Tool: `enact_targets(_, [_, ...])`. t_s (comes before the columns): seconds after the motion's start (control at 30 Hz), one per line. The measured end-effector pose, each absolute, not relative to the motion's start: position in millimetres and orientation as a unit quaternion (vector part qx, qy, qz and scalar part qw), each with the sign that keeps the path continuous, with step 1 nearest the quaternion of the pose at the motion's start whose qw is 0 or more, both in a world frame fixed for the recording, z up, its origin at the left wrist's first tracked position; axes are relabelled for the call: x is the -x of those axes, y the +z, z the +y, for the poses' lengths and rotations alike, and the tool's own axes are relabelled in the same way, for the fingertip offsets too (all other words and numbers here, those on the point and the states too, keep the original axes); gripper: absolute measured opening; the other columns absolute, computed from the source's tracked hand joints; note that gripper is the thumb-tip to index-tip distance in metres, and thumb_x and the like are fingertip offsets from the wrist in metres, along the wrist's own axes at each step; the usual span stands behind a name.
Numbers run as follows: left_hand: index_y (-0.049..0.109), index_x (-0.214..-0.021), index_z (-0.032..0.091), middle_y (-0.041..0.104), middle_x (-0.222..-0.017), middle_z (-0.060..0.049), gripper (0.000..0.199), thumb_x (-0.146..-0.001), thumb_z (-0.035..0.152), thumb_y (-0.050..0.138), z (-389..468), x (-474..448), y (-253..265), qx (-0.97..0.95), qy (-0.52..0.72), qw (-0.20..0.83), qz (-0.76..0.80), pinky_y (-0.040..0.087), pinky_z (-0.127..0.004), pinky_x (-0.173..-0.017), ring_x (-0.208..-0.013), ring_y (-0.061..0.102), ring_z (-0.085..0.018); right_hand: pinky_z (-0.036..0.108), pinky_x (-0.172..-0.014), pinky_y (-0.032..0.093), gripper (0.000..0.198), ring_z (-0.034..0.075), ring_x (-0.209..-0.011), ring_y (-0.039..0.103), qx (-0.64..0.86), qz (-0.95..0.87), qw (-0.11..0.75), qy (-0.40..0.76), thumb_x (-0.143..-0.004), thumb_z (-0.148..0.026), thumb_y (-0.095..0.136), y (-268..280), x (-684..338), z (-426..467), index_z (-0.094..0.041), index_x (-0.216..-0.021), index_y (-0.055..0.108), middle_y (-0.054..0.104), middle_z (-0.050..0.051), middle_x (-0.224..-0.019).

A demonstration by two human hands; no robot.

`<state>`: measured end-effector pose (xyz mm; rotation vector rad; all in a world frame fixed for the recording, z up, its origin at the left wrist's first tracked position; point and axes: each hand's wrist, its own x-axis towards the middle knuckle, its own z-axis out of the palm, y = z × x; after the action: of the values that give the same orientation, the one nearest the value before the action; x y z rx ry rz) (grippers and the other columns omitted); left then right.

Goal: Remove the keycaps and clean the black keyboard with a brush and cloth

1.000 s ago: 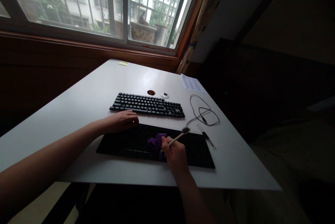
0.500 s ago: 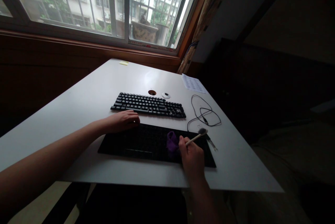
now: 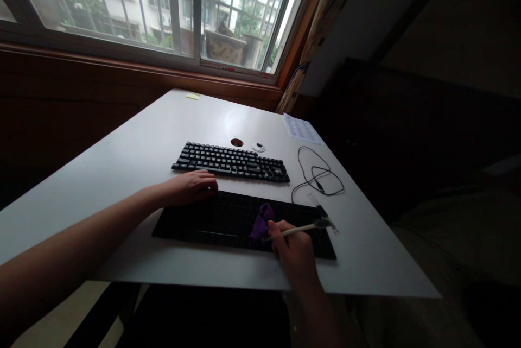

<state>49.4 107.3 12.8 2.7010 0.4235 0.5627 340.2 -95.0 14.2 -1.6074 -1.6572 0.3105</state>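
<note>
A black keyboard base lies flat near the front of the white table, its surface too dark to make out in detail. My left hand is at its upper left edge, fingers curled down onto it. Over the base's right part, my right hand grips a slim brush with a pale handle. The brush lies nearly level, its dark bristle end pointing right. A bunched purple cloth touches the base just left of my right fingers; the handle's other end reaches its lower edge.
Beyond the base lie black keycaps in keyboard rows. A thin black cable loops on the right, near a small wire tool. Printed paper, a yellow note, a round cable hole and its white cover are farther back.
My right hand has shifted a little left and lower with the brush, which now lies flatter. The purple cloth has moved slightly left and changed shape. My left hand stays put.
</note>
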Motion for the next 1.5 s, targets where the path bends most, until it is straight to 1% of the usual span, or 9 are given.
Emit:
enact_targets(0.13, [0.066, -0.100, 0.019, 0.066, -0.094, -0.007, 0.019, -0.103, 0.029, 0.051, 108.1, -49.1, 12.8, -0.954, 0.195, 0.174, 0.144, 0.045, -0.032, -0.084, -0.091, 0.058, -0.021, 0.023, -0.055, 0.040, 0.048, 0.012, -0.051, 0.056, 0.635, -0.666, 0.377, 0.102, -0.103, -0.047, 0.046, 16.6, -334.3, -89.9, -0.022, -0.063, 0.054, 0.056, -0.002, -0.054])
enact_targets(0.3, [0.066, -0.101, 0.019, 0.066, -0.094, -0.006, 0.017, -0.102, 0.029, 0.052, 109.2, -48.5, 11.6, -0.955, 0.194, 0.175, 0.142, 0.045, -0.031, -0.084, -0.093, 0.057, -0.021, 0.024, -0.053, 0.037, 0.049, 0.012, -0.048, 0.053, 0.646, -0.684, 0.332, 0.064, -0.102, -0.048, 0.043, 25.6, -345.2, -87.7, -0.023, -0.060, 0.047, 0.053, -0.003, -0.052])
enact_targets(0.43, [0.065, -0.102, 0.019, 0.066, -0.096, -0.006, 0.017, -0.103, 0.029, 0.051, 108.9, -48.4, 11.6, -0.957, 0.184, 0.169, 0.146, 0.045, -0.032, -0.085, -0.094, 0.056, -0.021, 0.024, -0.051, 0.036, 0.050, 0.012, -0.045, 0.052, 0.664, -0.671, 0.315, 0.098, -0.102, -0.050, 0.043, 28.6, -363.9, -90.9, -0.024, -0.060, 0.046, 0.052, -0.004, -0.049])
enact_targets(0.73, [0.063, -0.102, 0.019, 0.065, -0.097, -0.006, 0.018, -0.105, 0.029, 0.048, 109.7, -47.9, 9.8, -0.963, 0.177, 0.146, 0.145, 0.045, -0.032, -0.085, -0.094, 0.057, -0.021, 0.024, -0.054, 0.040, 0.046, 0.013, -0.047, 0.055, 0.668, -0.634, 0.364, 0.136, -0.101, -0.052, 0.046, 19.4, -359.8, -99.4, -0.022, -0.067, 0.057, 0.055, -0.004, -0.051])
enact_targets(0.93, [0.063, -0.100, 0.019, 0.065, -0.096, -0.006, 0.017, -0.104, 0.029, 0.049, 108.0, -49.3, 12.3, -0.960, 0.181, 0.153, 0.150, 0.044, -0.030, -0.084, -0.093, 0.057, -0.020, 0.024, -0.055, 0.037, 0.050, 0.012, -0.049, 0.052, 0.657, -0.665, 0.333, 0.122, -0.103, -0.049, 0.043, 22.0, -350.7, -101.8, -0.023, -0.061, 0.049, 0.051, -0.004, -0.053])
enact_targets(1.03, [0.063, -0.100, 0.019, 0.066, -0.096, -0.006, 0.017, -0.104, 0.028, 0.050, 107.6, -49.8, 14.1, -0.959, 0.184, 0.159, 0.145, 0.044, -0.030, -0.084, -0.093, 0.057, -0.020, 0.024, -0.055, 0.037, 0.050, 0.012, -0.049, 0.051, 0.659, -0.666, 0.333, 0.110, -0.103, -0.049, 0.043, 20.9, -350.8, -102.5, -0.023, -0.061, 0.048, 0.050, -0.004, -0.053])
enact_targets(1.2, [0.063, -0.101, 0.019, 0.066, -0.096, -0.006, 0.017, -0.104, 0.028, 0.049, 108.4, -49.1, 13.0, -0.960, 0.183, 0.156, 0.140, 0.044, -0.031, -0.085, -0.093, 0.057, -0.021, 0.024, -0.055, 0.038, 0.047, 0.013, -0.048, 0.054, 0.668, -0.644, 0.369, 0.057, -0.103, -0.048, 0.044, 19.1, -354.1, -106.9, -0.022, -0.066, 0.056, 0.053, -0.004, -0.052])
enact_targets(1.37, [0.063, -0.101, 0.019, 0.065, -0.097, -0.006, 0.017, -0.104, 0.028, 0.049, 108.5, -48.6, 11.3, -0.961, 0.182, 0.149, 0.143, 0.045, -0.032, -0.085, -0.094, 0.056, -0.021, 0.023, -0.055, 0.041, 0.044, 0.012, -0.047, 0.055, 0.656, -0.620, 0.427, 0.052, -0.104, -0.043, 0.044, 21.2, -355.4, -114.7, -0.021, -0.069, 0.060, 0.055, -0.004, -0.052])
enact_targets(1.5, [0.062, -0.102, 0.019, 0.065, -0.097, -0.006, 0.017, -0.105, 0.029, 0.048, 109.1, -48.3, 10.8, -0.962, 0.176, 0.149, 0.145, 0.045, -0.032, -0.086, -0.094, 0.056, -0.021, 0.023, -0.056, 0.042, 0.041, 0.012, -0.052, 0.057, 0.628, -0.664, 0.397, 0.088, -0.103, -0.042, 0.048, 15.6, -353.1, -112.3, -0.021, -0.070, 0.061, 0.058, -0.003, -0.058])
